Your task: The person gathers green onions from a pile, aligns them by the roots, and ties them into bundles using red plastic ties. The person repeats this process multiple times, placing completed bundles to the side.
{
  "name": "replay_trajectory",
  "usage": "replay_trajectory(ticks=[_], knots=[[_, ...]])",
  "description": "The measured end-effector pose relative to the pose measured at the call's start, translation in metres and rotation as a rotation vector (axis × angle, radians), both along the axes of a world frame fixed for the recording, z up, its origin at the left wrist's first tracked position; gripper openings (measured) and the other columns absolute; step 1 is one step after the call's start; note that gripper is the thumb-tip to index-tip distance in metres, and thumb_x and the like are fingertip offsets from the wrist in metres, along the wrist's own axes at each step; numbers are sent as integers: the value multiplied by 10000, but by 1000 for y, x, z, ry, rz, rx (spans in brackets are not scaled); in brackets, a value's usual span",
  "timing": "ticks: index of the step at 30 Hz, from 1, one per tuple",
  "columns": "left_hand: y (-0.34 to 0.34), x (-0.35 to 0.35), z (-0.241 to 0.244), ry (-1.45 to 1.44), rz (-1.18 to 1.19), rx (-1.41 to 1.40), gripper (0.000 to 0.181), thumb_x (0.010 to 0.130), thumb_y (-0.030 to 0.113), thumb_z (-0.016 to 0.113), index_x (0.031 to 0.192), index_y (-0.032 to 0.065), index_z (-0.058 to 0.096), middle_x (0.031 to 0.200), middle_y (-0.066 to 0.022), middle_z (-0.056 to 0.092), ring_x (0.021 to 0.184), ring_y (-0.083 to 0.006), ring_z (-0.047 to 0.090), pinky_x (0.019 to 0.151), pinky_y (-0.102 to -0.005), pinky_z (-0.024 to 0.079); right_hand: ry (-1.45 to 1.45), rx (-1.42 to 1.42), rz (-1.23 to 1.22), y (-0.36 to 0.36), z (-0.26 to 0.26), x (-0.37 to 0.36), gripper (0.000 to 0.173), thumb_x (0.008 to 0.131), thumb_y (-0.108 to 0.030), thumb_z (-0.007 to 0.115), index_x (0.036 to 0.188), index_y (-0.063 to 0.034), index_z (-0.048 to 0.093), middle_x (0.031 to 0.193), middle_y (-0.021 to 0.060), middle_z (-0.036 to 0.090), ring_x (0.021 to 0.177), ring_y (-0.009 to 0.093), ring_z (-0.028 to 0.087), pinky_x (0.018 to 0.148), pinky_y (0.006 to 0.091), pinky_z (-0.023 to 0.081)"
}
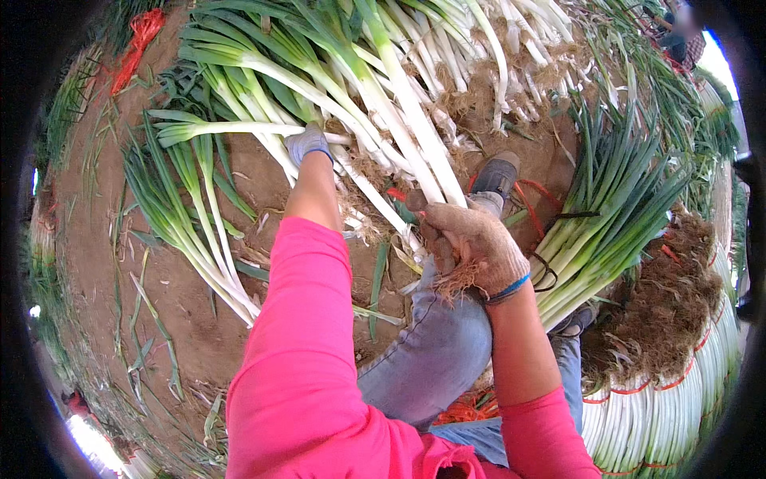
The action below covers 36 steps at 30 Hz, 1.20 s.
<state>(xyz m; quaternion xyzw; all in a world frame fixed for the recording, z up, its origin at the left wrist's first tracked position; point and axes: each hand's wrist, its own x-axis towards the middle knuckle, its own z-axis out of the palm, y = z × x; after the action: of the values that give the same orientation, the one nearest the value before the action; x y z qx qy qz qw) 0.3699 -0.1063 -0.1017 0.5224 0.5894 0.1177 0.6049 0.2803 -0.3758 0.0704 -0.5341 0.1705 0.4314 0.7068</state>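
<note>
In a dirty knit glove, my right hand (pixel 473 245) is closed around the root ends of a few thick scallions or leeks (pixel 413 120), whose white stalks run up and away to green leaves. My left hand (pixel 308 143), in a pale glove, reaches into the pile beside a single stalk (pixel 239 127) lying crosswise; its fingers are partly hidden, so its hold cannot be made out. A heap of loose stalks (pixel 437 54) with rooty ends spreads at the top. Several separate stalks (pixel 197 251) lie on the soil left of my left arm.
A green bundle with dark ties (pixel 586 239) lies at right. Below it stand stacked bundles (pixel 652 413) bound with red bands, roots (pixel 658 299) facing inward. Red twine (pixel 139 48) lies at upper left, more (pixel 473 407) near my legs. Another person (pixel 685 39) is at upper right.
</note>
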Motion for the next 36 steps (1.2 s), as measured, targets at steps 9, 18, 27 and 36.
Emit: replay_trajectory(ticks=[9,18,27,36], knots=[[-76,-7,-21,-364,-103,390,741,770,39,676,1371,-65,257,1229,-249,523,1084,-309,564,968,-327,418,-33,46,-69,-2,0,-1,297,825,-300,630,868,-8,601,640,47,544,479,144,490,443,259,385],[-42,8,-19,119,-478,163,579,696,180,708,1167,-85,501,1061,-235,623,939,-315,619,879,-327,457,69,226,-61,-14,-37,3,338,753,-226,731,976,-4,609,779,84,645,542,168,572,459,304,456],[3,-178,61,-233,-546,-285,373,789,175,656,1082,-49,599,1018,-151,642,890,-245,632,786,-318,516,-31,197,111,-8,-23,-1,351,821,-197,665,1085,24,598,836,113,644,727,195,638,616,304,517],[-31,-292,154,-331,-588,-294,366,791,210,679,1076,-12,617,992,-101,649,859,-199,624,812,-318,503,-180,-133,397,75,56,-108,443,741,-240,736,1093,-11,597,897,66,638,786,152,593,644,288,490]])
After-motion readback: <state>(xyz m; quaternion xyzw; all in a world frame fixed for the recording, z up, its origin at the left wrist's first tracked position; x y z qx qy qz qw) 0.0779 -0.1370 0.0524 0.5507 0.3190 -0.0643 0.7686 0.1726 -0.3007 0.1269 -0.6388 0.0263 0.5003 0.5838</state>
